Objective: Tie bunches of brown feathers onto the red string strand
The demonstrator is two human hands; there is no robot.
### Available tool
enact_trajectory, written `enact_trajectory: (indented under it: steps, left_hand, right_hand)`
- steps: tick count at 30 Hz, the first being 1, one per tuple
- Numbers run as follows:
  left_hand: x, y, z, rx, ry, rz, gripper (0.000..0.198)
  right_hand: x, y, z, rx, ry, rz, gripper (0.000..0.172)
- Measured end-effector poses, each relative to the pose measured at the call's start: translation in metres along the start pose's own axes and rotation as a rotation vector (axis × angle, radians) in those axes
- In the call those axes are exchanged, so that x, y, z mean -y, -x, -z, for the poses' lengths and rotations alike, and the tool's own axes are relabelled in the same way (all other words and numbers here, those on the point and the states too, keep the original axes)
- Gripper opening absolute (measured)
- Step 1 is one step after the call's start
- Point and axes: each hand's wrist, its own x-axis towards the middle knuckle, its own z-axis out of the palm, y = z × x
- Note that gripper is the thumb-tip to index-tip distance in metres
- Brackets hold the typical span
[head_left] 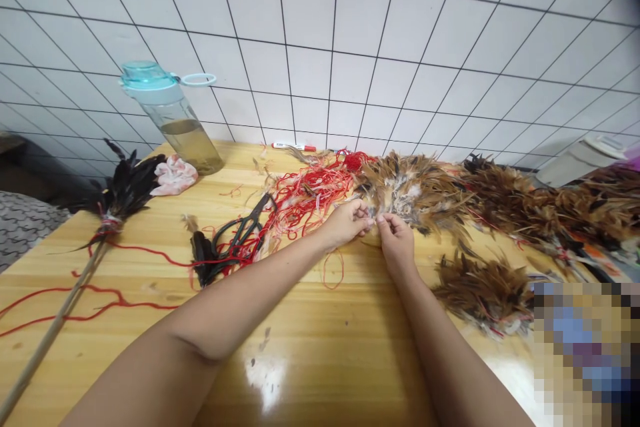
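Note:
My left hand is closed in a pinch just in front of a pile of brown feathers. Close beside it, my right hand also pinches, its thumb and fingertip pressed together. Whatever lies between the fingertips is too small to make out. A tangle of red yarn spreads to the left of the hands. Black-handled scissors rest against that yarn, with a small black feather bunch beside them. A thin loop of red thread lies below my left hand.
At left, a stick carries tied black feathers. Behind stand a water bottle, a scrunchie and a marker near the tiled wall. More brown feather bundles lie right on the wooden table.

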Motion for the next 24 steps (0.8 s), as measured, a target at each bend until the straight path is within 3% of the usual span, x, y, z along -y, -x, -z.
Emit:
enact_trajectory:
  steps: [12, 19, 24]
  left_hand:
    - [-0.01, 0.004, 0.0, 0.011, -0.052, 0.049, 0.013]
    - [-0.001, -0.003, 0.006, -0.039, 0.044, 0.016, 0.018]
    - [-0.005, -0.005, 0.013, -0.118, -0.118, -0.153, 0.017]
  right_hand:
    - [0.002, 0.005, 0.001, 0.025, 0.237, 0.166, 0.021]
    - [0.006, 0.004, 0.0, -0.012, 0.075, 0.032, 0.025]
    - [0.007, 0.003, 0.0, -0.033, 0.084, 0.017, 0.027]
